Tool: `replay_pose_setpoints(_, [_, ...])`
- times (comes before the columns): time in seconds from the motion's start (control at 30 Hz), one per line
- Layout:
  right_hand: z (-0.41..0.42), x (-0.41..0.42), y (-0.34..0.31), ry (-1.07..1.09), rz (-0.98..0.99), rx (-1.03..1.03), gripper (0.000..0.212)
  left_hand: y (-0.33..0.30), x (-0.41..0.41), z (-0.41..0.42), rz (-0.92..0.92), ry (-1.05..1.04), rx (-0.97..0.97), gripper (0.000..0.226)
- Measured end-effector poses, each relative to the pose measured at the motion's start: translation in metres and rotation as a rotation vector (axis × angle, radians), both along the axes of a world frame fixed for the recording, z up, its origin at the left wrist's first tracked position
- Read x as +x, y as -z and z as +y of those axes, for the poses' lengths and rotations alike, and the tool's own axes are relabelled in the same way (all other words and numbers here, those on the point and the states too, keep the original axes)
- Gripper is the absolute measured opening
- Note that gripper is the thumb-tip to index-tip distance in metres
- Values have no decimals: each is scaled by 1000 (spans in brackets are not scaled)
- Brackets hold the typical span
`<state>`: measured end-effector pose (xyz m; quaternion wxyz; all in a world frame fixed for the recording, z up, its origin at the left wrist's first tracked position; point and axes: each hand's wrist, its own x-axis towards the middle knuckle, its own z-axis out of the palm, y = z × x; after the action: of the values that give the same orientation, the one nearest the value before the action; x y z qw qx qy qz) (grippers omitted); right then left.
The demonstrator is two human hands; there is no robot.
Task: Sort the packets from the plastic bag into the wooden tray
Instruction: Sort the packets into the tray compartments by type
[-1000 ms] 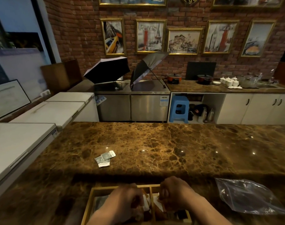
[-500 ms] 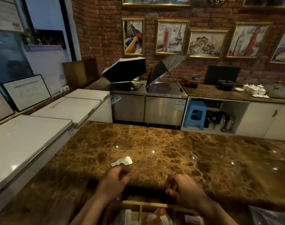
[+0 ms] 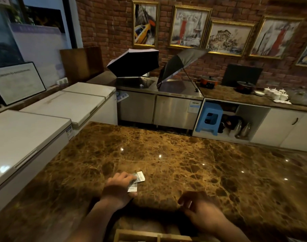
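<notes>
Item one: our left hand [image 3: 118, 186], reached forward over the brown marble tabletop [image 3: 184, 163]. Its fingers [image 3: 126, 178] lie spread on top of a small cluster of silvery-white packets [image 3: 139, 179] that rest flat on the stone. The fingers press down on the packets and touch them; we cannot tell whether any packet is pinched between them.

Item two: our right hand [image 3: 199, 209], nearer to us and well apart from the packets, hovering low over the tabletop. Its fingers [image 3: 184, 200] are loosely curled. A small pale patch shows by the fingertips; we cannot tell if it is a packet or a glint, so the grip stays undetermined.

Item three: the wooden tray [image 3: 149, 235], only its far rim and one divider showing at the bottom edge of the view, between our two forearms. Its compartments are cut off from sight.

Item four, surroundings: white chest freezers [image 3: 35, 130] to the left of the tabletop; a steel counter [image 3: 159, 95] across the aisle carrying two open umbrellas [image 3: 133, 63]; a blue stool [image 3: 209, 117] tucked under the neighbouring counter; framed pictures [image 3: 191, 27] on the brick wall.
</notes>
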<state>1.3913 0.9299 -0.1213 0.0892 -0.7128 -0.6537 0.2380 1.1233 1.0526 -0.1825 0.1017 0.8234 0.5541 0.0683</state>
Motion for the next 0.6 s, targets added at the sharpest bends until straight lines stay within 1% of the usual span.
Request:
replay_pose_setpoints(0.1, [18,-21,6,-13,9,57,21,1,-5,-4,-28,72,18,48])
replay_pose_setpoints(0.17, [32,-41,10,-32,5,88,26,0,-7,-8,-86,138,11,41])
replay_pose_setpoints(0.23, [45,-59,13,-75,14,120,29,-1,-7,-11,-183,184,-10,40])
replay_pose_setpoints(0.3, [57,-73,20,-151,21,201,33,-2,-6,-15,-265,205,-34,44])
replay_pose_setpoints(0.4, [68,-90,32,-192,-42,240,41,-5,-7,-16,-386,199,-121,50])
replay_pose_setpoints(0.5, [73,-100,48,-157,-114,239,39,-5,-14,-11,-477,138,-131,47])
replay_pose_setpoints(0.53, [74,-101,53,-142,-139,256,37,-5,-17,-8,-478,105,-124,45])
replay_pose_setpoints(0.6, [75,-101,58,-94,-169,289,32,-5,-20,-3,-424,61,-93,50])
